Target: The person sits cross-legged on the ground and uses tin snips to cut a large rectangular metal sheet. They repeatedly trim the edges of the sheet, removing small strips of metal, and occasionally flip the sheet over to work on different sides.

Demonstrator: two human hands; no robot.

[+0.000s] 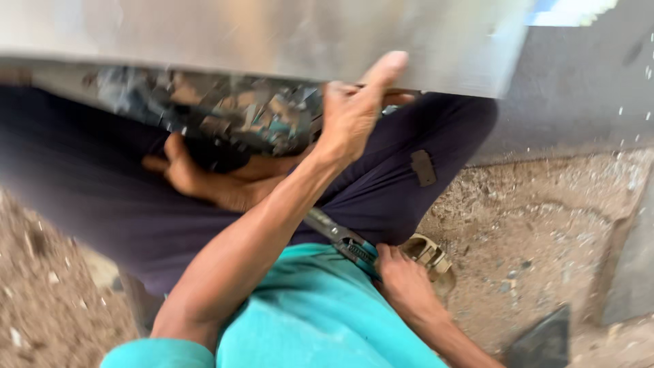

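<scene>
Above both hands, the panel point(272, 34): I see a wide silver sheet across the top, with its lower edge right at my raised hand
Mechanism point(231, 116): a blurred cluster of grimy parts tucked under that edge, just left of the raised hand
Left hand point(351, 116): up at the panel's edge, thumb stretched against the sheet and fingers curled; I cannot tell whether they clamp anything
Other hand point(204, 180): cupped beneath the mechanism and left of my left forearm; I cannot tell whose it is
Right hand point(402, 283): low and well apart from the left, closed around the tool's grip
Tool point(340, 240): a metal hand tool with a teal grip, lying between the two hands and far nearer the right
Tool axis: it runs from the right hand up and leftward, pointing toward the mechanism
Tool head: it passes under my left forearm, so I cannot see it
</scene>
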